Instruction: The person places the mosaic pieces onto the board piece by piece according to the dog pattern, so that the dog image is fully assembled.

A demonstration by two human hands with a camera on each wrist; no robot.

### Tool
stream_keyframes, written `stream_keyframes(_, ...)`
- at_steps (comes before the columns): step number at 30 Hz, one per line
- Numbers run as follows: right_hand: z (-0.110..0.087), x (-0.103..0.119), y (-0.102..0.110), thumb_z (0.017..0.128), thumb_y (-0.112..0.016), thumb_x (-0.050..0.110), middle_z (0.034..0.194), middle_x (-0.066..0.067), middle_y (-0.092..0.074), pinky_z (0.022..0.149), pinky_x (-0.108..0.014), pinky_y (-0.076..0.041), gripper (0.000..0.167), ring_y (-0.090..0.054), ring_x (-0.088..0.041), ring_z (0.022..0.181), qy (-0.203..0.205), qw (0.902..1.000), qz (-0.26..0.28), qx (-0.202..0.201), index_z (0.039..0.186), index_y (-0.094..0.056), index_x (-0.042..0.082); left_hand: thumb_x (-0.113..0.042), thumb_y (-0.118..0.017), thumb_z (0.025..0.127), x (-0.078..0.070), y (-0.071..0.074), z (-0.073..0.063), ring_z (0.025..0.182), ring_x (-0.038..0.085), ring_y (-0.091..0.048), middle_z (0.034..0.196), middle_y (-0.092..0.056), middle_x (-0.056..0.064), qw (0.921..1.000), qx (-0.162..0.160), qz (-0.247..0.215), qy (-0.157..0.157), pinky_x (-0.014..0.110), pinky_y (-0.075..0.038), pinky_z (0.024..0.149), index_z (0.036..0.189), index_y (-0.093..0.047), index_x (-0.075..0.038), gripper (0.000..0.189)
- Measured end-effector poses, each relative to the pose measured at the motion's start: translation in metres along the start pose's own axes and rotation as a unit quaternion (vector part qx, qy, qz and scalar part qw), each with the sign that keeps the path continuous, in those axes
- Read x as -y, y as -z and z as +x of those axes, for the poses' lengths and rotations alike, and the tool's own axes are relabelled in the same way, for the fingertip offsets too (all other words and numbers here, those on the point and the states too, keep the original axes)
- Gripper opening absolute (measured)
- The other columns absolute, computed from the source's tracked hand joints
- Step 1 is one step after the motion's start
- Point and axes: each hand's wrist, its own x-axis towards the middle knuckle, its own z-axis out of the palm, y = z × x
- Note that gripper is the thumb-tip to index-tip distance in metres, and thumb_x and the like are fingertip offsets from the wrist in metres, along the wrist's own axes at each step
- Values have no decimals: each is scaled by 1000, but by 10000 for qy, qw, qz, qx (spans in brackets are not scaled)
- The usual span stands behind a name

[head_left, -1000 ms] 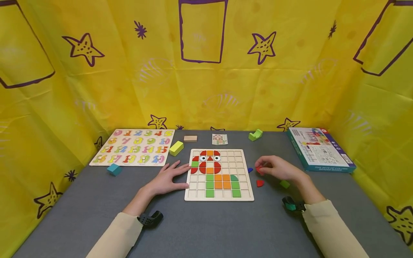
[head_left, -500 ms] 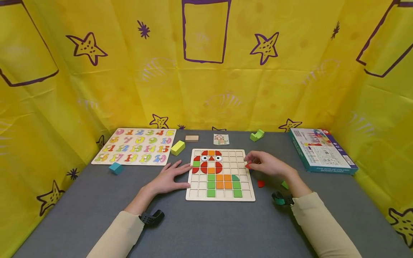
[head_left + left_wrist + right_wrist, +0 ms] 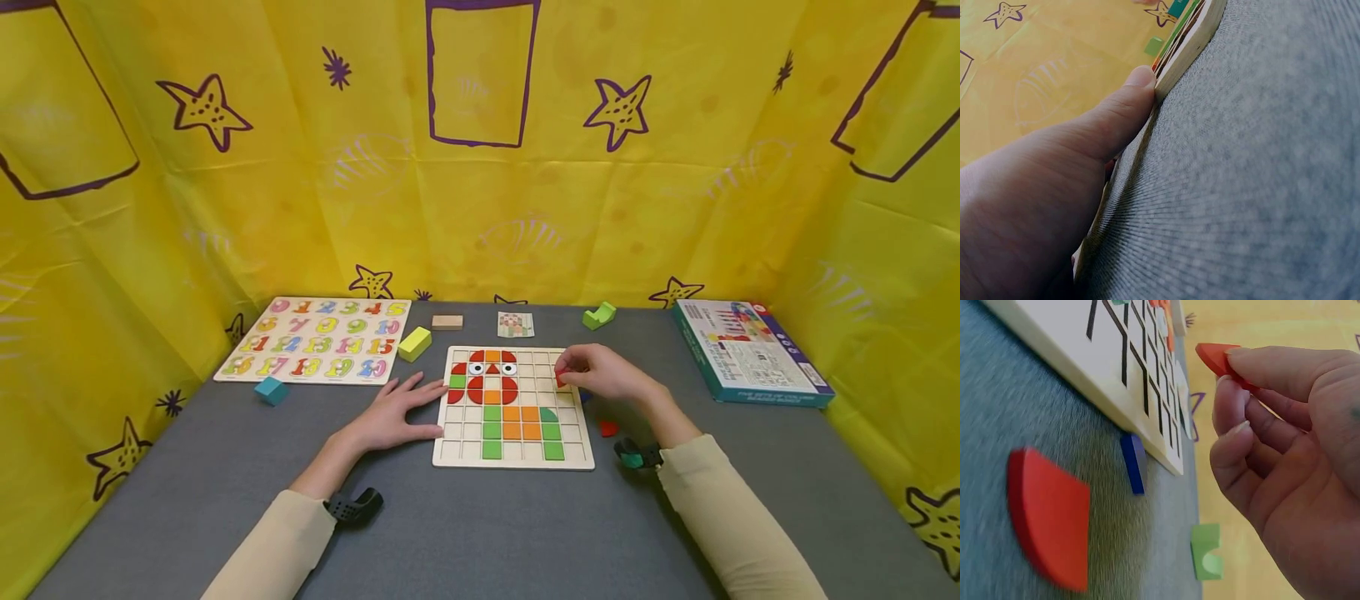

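A wooden grid board (image 3: 465,454) lies flat on the table, partly filled with red, orange, green and eye-patterned pieces. My left hand (image 3: 386,421) rests at its left edge with fingers spread; the thumb (image 3: 1138,78) touches the board's side in the left wrist view. Over the board's upper right part, my right hand (image 3: 611,375) pinches a red quarter-circle piece (image 3: 1210,355) between thumb and fingertips. Another red quarter-circle piece (image 3: 1054,525) lies on the table right of the board. Beside the board's right edge is a blue piece (image 3: 1134,464), mostly hidden in the head view.
A number puzzle board (image 3: 315,337) lies at the back left, near a teal block (image 3: 271,391) and a yellow block (image 3: 415,343). Behind the grid board are a wooden block (image 3: 447,322), a picture card (image 3: 515,324) and a green curved block (image 3: 599,315). A flat box (image 3: 753,354) lies at right.
My right hand has carried the red piece leftward from the table to above the board's right side. My left hand has stayed at the board's left edge.
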Motion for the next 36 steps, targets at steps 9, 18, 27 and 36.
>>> stream_keyframes(9,27,5,-5,98,-68,11,97,-3,-66,84,-38,-50,14,-58,-22,88,66,9998,-184,102,109,-71,3,-59,-69,89,1,0,0,151,37,-17,158,-41,0,10000,-21,-31,-11,65,-3,116,154,-46,-19,79)
stream_keyframes(18,51,10,-10,95,-71,9,100,-4,-66,85,-37,-50,17,-58,-24,92,-184,9992,-278,231,111,-70,4,-59,-69,90,2,-1,1,151,36,-16,158,-41,-1,10000,-8,23,25,65,-3,116,154,-46,-20,79)
stream_keyframes(27,67,10,-17,95,-72,8,94,-4,-67,81,-35,-50,11,-58,-22,86,-250,9987,-359,268,105,-70,5,-57,-70,90,1,-2,0,151,37,-16,158,-41,0,10000,-1,-30,-30,65,-3,116,154,-46,-19,78)
stream_keyframes(36,72,11,-24,95,-71,10,93,-2,-67,81,-35,-50,9,-57,-21,86,-42,9975,-678,190,103,-74,7,-58,-69,90,1,-1,0,152,36,-16,158,-41,0,10000,-18,-15,-3,65,-3,116,154,-46,-19,78)
